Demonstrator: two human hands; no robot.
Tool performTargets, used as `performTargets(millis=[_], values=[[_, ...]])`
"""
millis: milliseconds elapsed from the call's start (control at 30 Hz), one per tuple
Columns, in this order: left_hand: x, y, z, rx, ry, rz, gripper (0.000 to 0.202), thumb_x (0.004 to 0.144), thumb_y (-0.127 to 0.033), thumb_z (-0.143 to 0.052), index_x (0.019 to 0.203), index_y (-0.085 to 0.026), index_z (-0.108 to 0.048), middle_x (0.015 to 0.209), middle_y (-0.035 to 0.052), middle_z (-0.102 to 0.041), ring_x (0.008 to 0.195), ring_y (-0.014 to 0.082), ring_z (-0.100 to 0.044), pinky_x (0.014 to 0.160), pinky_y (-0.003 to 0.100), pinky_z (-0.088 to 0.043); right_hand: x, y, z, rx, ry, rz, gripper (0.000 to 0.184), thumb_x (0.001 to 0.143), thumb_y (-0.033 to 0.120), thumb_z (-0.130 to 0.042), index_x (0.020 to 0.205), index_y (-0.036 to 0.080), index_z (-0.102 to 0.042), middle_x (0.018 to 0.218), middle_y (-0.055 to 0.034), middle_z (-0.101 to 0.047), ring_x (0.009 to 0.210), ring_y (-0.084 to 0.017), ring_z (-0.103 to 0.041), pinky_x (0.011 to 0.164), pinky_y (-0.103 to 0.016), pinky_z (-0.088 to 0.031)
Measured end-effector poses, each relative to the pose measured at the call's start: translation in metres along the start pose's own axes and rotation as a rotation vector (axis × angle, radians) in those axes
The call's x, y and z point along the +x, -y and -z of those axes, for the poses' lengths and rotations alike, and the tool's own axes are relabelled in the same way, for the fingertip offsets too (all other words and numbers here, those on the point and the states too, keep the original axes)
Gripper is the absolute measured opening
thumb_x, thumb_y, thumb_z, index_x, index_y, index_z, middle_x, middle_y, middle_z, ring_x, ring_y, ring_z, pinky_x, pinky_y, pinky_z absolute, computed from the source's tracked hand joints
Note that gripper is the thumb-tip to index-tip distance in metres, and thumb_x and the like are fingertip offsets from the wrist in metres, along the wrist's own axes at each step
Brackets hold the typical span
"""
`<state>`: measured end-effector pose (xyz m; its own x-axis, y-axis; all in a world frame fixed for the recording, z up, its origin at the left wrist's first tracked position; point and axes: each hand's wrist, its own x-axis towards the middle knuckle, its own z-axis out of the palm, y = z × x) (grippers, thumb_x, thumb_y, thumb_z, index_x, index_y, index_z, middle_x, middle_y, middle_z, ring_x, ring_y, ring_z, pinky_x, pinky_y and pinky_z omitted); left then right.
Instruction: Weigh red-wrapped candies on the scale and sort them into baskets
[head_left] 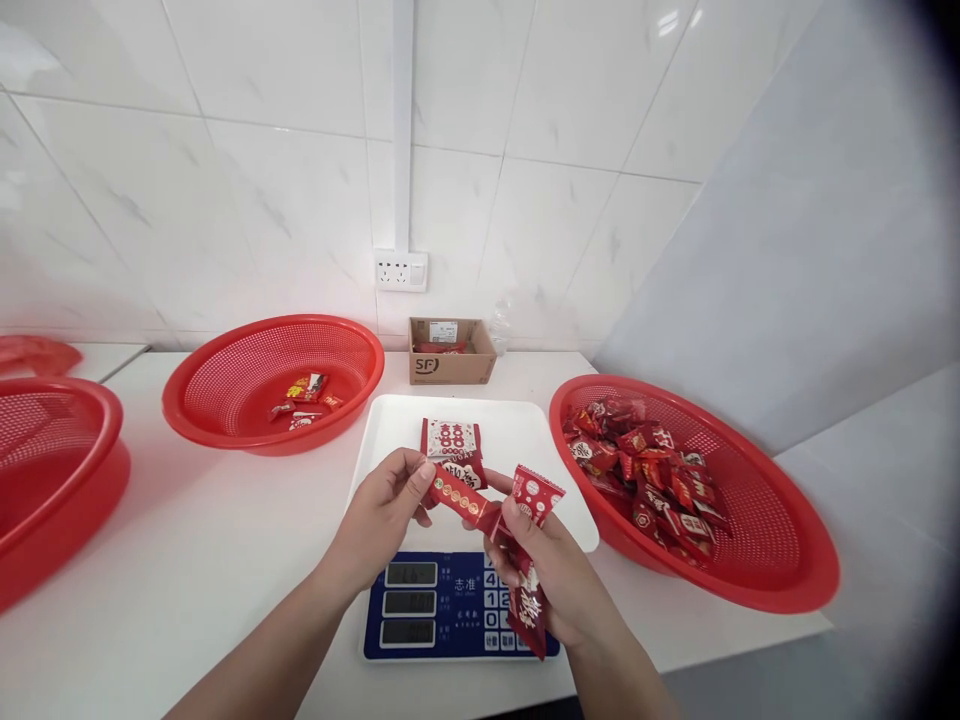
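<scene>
Over the scale (525, 430), our left hand (384, 512) and right hand (553, 568) pinch red packets (459, 498), likely light, slippery; best held by crimped ends

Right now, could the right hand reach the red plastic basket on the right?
Probably: the way to the red plastic basket looks free, though the right hand holds shiny red wrapped packets.

Tiled wall (270, 190): white, glossy, grey-veined; reflected light (667, 22) shows at upper right. Conduit (403, 120): white, vertical, runs down to white socket plate (401, 270). Side wall (795, 250): plain, pale grey, at right. Desk (225, 540): white, stands against tiles.
</scene>
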<state>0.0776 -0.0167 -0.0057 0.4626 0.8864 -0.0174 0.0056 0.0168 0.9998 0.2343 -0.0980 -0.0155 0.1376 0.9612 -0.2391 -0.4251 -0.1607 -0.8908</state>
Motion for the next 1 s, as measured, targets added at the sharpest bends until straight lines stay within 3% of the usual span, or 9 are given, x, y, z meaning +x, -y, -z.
performTargets(millis=[233, 367, 500, 733, 1000], values=[[-0.001, 0.001, -0.001, -0.004, 0.017, 0.017, 0.029, 0.085, -0.049, -0.051, 0.082, -0.02, -0.052, 0.076, -0.0004, -0.057, 0.07, 0.0132, -0.052, 0.057, 0.023, -0.047, -0.001, -0.002, 0.001, -0.059, -0.054, 0.035, 0.057, 0.074, 0.05, -0.068, 0.123, 0.025, -0.054, 0.057, 0.0033, -0.055, 0.05, -0.008, -0.043, 0.043, -0.018, -0.031], [-0.001, 0.002, -0.002, -0.02, 0.029, 0.025, 0.029, 0.085, -0.05, -0.051, 0.09, -0.021, -0.052, 0.078, -0.0004, -0.057, 0.07, 0.0134, -0.052, 0.057, 0.024, -0.048, -0.001, -0.001, 0.001, -0.069, -0.075, 0.039, 0.043, 0.069, 0.051, -0.071, 0.1, 0.021, -0.063, 0.053, 0.0044, -0.052, 0.048, -0.008, -0.042, 0.041, -0.017, -0.029], [-0.002, 0.002, -0.001, -0.079, 0.048, 0.041, 0.033, 0.083, -0.05, -0.054, 0.099, -0.021, -0.054, 0.082, 0.0012, -0.059, 0.071, 0.0136, -0.051, 0.059, 0.025, -0.048, -0.001, -0.001, 0.003, -0.075, -0.076, 0.03, 0.036, 0.067, 0.049, -0.073, 0.085, 0.02, -0.063, 0.052, 0.0045, -0.051, 0.047, -0.007, -0.042, 0.04, -0.017, -0.029], [-0.002, 0.003, 0.001, -0.312, 0.14, 0.109, 0.027, 0.08, -0.042, -0.064, 0.095, -0.02, -0.059, 0.088, 0.001, -0.059, 0.074, 0.0107, -0.053, 0.067, 0.024, -0.048, -0.002, -0.001, 0.006, -0.036, -0.101, 0.068, 0.031, 0.07, 0.045, -0.072, 0.085, 0.02, -0.061, 0.054, 0.0047, -0.052, 0.047, -0.006, -0.042, 0.04, -0.016, -0.029], [0.003, 0.008, 0.005, -0.17, 0.069, 0.117, 0.022, 0.081, -0.038, -0.06, 0.095, -0.02, -0.058, 0.084, 0.0001, -0.06, 0.072, 0.0116, -0.056, 0.071, 0.028, -0.049, -0.003, 0.012, 0.011, 0.057, -0.22, 0.143, 0.034, 0.064, 0.043, -0.076, 0.082, 0.019, -0.061, 0.05, 0.0046, -0.053, 0.042, -0.005, -0.04, 0.038, -0.015, -0.029]])
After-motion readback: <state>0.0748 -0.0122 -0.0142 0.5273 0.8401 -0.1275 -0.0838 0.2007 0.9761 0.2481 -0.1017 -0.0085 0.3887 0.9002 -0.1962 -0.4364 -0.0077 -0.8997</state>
